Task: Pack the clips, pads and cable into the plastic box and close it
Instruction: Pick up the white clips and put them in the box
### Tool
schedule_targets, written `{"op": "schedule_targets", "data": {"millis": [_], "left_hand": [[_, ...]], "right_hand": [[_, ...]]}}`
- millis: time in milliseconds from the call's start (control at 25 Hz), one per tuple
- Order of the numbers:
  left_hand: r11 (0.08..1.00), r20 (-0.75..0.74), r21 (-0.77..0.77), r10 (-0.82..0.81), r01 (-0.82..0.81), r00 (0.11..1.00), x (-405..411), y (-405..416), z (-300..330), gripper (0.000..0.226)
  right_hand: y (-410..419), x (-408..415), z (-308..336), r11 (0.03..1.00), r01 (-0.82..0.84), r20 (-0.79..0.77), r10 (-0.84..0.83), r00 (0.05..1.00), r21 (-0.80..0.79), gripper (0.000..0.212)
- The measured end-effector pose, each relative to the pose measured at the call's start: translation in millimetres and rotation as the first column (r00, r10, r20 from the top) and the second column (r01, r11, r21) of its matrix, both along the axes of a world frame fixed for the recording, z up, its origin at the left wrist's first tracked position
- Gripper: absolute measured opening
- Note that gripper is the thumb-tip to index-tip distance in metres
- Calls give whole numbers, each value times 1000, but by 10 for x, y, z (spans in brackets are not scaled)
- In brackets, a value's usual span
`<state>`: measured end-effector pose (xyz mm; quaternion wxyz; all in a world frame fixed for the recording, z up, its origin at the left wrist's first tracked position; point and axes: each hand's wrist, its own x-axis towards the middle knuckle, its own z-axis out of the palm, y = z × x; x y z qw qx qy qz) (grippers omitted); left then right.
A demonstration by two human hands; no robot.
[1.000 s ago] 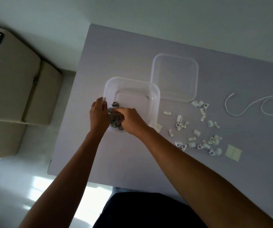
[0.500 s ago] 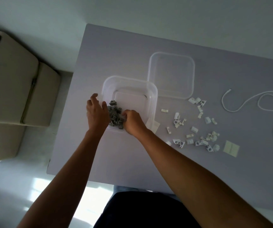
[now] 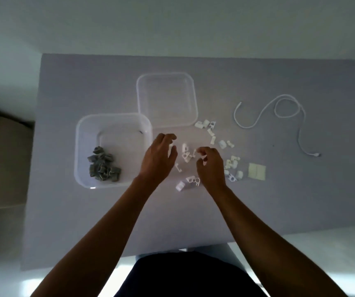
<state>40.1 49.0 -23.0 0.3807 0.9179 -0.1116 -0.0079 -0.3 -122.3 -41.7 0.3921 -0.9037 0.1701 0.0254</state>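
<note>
Head view: grey clips [image 3: 103, 167] already lie in the open box [image 3: 80, 146]. Both hands work the white clips [image 3: 186, 154] beside it. Left hand [image 3: 158, 161] curls round one; right hand [image 3: 211, 166] pinches another. Next, I judge: gather and drop them in. Pads [image 3: 257, 171], cable [image 3: 279, 112] and lid [image 3: 167, 99] wait.

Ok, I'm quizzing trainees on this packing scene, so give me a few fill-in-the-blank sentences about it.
1. The grey clips lie inside the plastic ____.
2. The lid lies on the table, so the box is ____.
3. Both hands, left hand and right hand, work among the ____ clips.
4. The white cable lies on the ____.

Missing: box; open; white; table
</note>
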Motion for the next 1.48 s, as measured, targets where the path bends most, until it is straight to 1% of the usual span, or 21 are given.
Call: {"op": "schedule_targets", "data": {"millis": [120, 240, 520, 640, 760, 840, 880, 920, 960, 1000, 1040, 1080, 1120, 1200, 1240, 1280, 1320, 1360, 1400, 1440, 1480], "left_hand": [[982, -225, 135, -100, 133, 969, -50, -330, -291, 40], [960, -317, 219, -101, 177, 943, -62, -459, -510, 50], [904, -287, 353, -140, 240, 948, 87, -551, -595, 53], [890, -292, 337, -213, 308, 933, 146, -554, -601, 40], [928, -290, 248, -202, 277, 935, 177, -557, -619, 33], [950, -302, 207, -167, 235, 939, 182, -586, -623, 32], [959, -322, 189, -145, 213, 936, 179, -603, -617, 32], [971, -351, 157, -115, 179, 929, 175, -619, -616, 32], [985, -401, 111, -74, 128, 913, 176, -634, -584, 31], [997, -458, 44, -36, 63, 888, 178, -645, -548, 29], [998, -531, -60, -14, -21, 847, 177, -661, -491, 26], [969, -628, -203, -19, -141, 778, 174, -671, -438, 23], [888, -732, -349, -59, -299, 679, 157, -694, -367, 19], [645, -852, -490, -213, -586, 477, 122, -702, -247, 12], [558, -866, -499, -282, -663, 414, 106, -680, -214, 14], [503, -861, -505, -347, -701, 372, 82, -650, -200, 17], [459, -843, -521, -408, -720, 351, 55, -623, -197, 19], [427, -826, -532, -450, -731, 338, 28, -597, -195, 20], [407, -820, -531, -469, -744, 328, 6, -581, -189, 20], [406, -822, -523, -472, -750, 318, -16, -573, -176, 20], [425, -832, -513, -460, -745, 310, -37, -565, -173, 20]], "right_hand": [[-327, -140, -137, 997, -14, -156, 3, 988, -70, 42], [-439, -146, -220, 988, -88, -159, 67, 985, -129, 44], [-463, -28, -339, 965, -132, -94, 114, 989, -225, 40], [-538, -4, -449, 979, -168, -161, 149, 976, -113, 31], [-604, 20, -436, 994, -103, -94, 100, 991, -26, 28], [-641, 2, -356, 996, -13, -41, 17, 999, 86, 21], [-666, -4, -304, 974, 83, -56, -72, 996, 213, 21], [-701, -1, -246, 897, 212, -124, -177, 976, 389, 22], [-736, 3, -196, 740, 346, -233, -256, 938, 576, 21], [-773, -2, -129, 543, 444, -341, -286, 896, 712, 19], [-818, -17, -84, 370, 505, -422, -284, 861, 780, 18], [-857, -38, -47, 240, 532, -470, -274, 839, 812, 21], [-896, -72, -18, 146, 539, -493, -261, 830, 830, 27], [-957, -143, 4, 67, 519, -489, -254, 835, 852, 34], [-957, -168, 11, 67, 518, -488, -256, 835, 853, 35], [-947, -189, -3, 116, 534, -491, -268, 829, 837, 34], [-923, -200, -17, 226, 547, -482, -285, 828, 806, 32], [-892, -213, -39, 409, 539, -453, -294, 842, 736, 30], [-854, -233, -84, 635, 467, -387, -272, 881, 615, 27], [-822, -274, -138, 841, 312, -278, -203, 939, 443, 20], [-784, -337, -187, 955, 126, -175, -80, 981, 267, 11]]}}
